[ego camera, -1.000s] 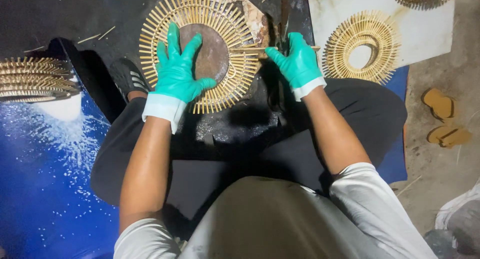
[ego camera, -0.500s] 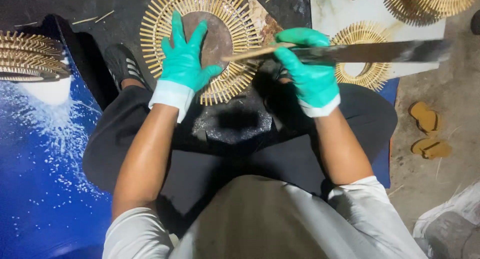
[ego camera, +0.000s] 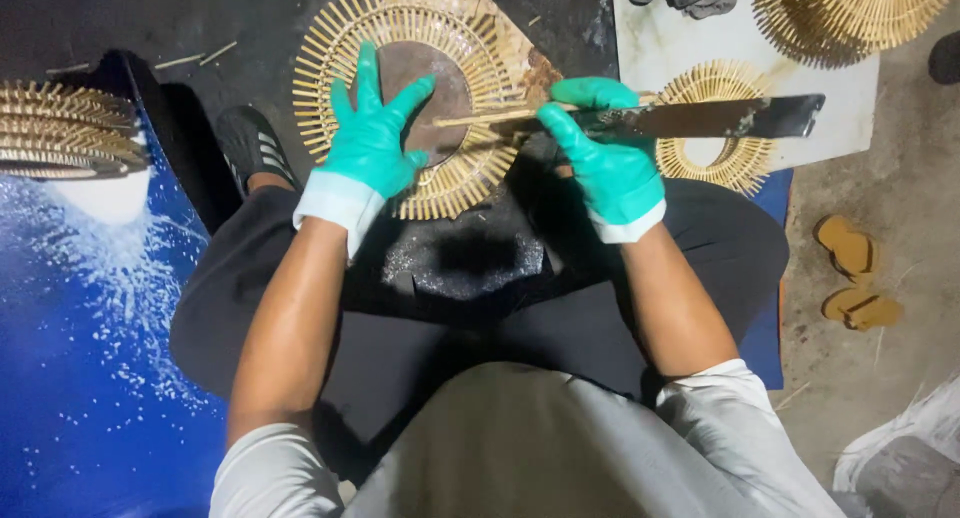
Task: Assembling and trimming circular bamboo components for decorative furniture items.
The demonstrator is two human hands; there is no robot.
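Floor-level craft workshop, finished sunburst stick frames (ego camera: 850, 13) stacked around, loose sticks (ego camera: 195, 58) on dark floor (ego camera: 120, 18), white board (ego camera: 660, 48), blue tarp (ego camera: 90, 378)

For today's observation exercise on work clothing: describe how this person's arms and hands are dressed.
Both the left hand and right hand wear snug teal-green gloves with a white cuff band at each wrist. The forearms are bare below short light-grey sleeves that end near the elbows. No watch, jewellery or markings show.

Blue speckled mat (ego camera: 90, 378) left, grey concrete floor (ego camera: 900, 378) right, white board (ego camera: 650, 48) above.
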